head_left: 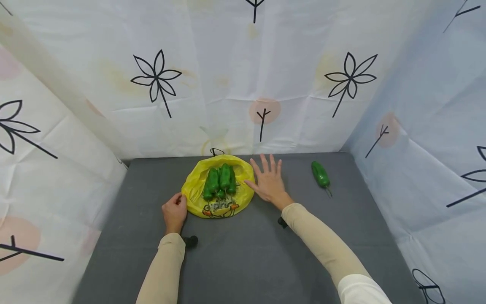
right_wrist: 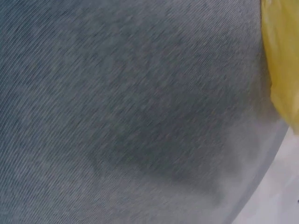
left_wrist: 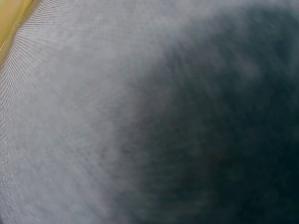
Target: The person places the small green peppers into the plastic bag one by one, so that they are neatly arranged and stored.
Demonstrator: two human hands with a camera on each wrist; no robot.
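A yellow plastic bag [head_left: 196, 202] with printed lettering lies spread on the dark grey table, its rim rolled into a rough round. Several green peppers [head_left: 225, 177] sit together in its middle. At the bag's left edge, my left hand [head_left: 175, 213] pinches the rim between thumb and curled fingers. My right hand [head_left: 268, 182] is at the right edge, fingers spread and straight, the thumb right at the bag's rim. In the right wrist view the bag [right_wrist: 282, 56] shows at the right border; the left wrist view holds only a corner of the bag [left_wrist: 10, 23].
One more green pepper [head_left: 320, 174] lies apart on the table [head_left: 235, 261], to the right of my right hand. White cloth walls [head_left: 296, 126] with plant drawings stand at the back and on both sides, meeting the table's edges.
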